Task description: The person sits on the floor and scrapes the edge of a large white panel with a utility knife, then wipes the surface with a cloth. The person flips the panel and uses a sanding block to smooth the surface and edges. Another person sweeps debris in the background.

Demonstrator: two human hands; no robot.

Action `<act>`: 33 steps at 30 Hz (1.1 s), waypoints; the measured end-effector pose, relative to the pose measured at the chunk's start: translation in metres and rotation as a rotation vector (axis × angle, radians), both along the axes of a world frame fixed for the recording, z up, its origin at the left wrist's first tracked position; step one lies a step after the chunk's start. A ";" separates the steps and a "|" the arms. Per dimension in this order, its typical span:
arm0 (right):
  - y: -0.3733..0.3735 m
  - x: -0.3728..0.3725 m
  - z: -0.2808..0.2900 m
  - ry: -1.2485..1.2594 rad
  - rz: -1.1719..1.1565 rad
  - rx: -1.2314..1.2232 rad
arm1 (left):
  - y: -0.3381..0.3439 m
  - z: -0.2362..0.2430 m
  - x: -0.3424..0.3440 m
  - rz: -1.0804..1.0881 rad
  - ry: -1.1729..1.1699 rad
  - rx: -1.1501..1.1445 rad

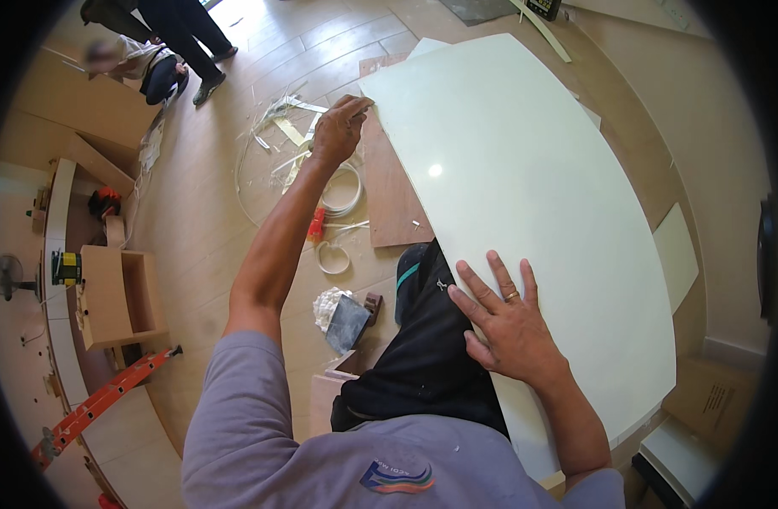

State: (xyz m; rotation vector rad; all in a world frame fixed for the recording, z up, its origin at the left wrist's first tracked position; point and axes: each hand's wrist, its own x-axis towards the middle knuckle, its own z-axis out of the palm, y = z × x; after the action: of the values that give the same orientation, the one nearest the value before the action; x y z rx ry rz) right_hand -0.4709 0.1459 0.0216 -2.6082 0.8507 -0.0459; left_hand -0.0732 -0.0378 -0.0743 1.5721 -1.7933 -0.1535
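Note:
A large white panel with a curved right side lies in front of me, across my leg and a reddish-brown board. My right hand rests flat on its near left part, fingers spread, a ring on one finger. My left arm stretches forward along the panel's left edge. There my left hand is closed, its fingertips pinched together at the far left corner. Whatever is between those fingers, if anything, is too small to make out.
Left of the panel lie coiled white edging strip, scraps of strip, a red-handled tool and a dark grey block. An orange ladder and wooden cabinet box stand at left. Another person crouches far left, beside someone standing.

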 end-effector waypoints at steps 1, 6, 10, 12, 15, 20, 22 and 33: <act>0.000 0.000 0.000 0.000 -0.001 -0.002 | 0.003 0.001 -0.002 -0.002 -0.020 -0.007; 0.000 0.000 -0.001 -0.010 -0.001 -0.007 | 0.018 0.014 -0.019 -0.014 -0.063 -0.009; 0.000 0.000 -0.002 -0.008 0.002 -0.018 | 0.036 0.016 -0.030 -0.041 -0.080 -0.037; 0.001 0.000 -0.003 -0.010 -0.003 -0.014 | 0.045 0.018 -0.040 -0.057 -0.068 -0.049; 0.001 -0.001 -0.005 -0.016 -0.008 -0.020 | 0.059 0.020 -0.055 -0.078 -0.054 -0.068; 0.002 -0.002 -0.005 -0.023 -0.011 -0.023 | 0.086 0.019 -0.078 -0.057 -0.097 -0.105; 0.002 -0.001 -0.004 -0.026 -0.015 -0.026 | 0.094 0.018 -0.085 -0.074 -0.087 -0.114; 0.005 -0.001 -0.006 -0.053 -0.053 -0.041 | 0.146 0.025 -0.128 -0.106 -0.131 -0.135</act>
State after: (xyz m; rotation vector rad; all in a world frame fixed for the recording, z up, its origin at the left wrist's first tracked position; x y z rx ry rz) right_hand -0.4722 0.1505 0.0160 -2.6099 0.9087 -0.1475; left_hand -0.2009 0.1080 -0.0496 1.4210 -1.9473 0.0209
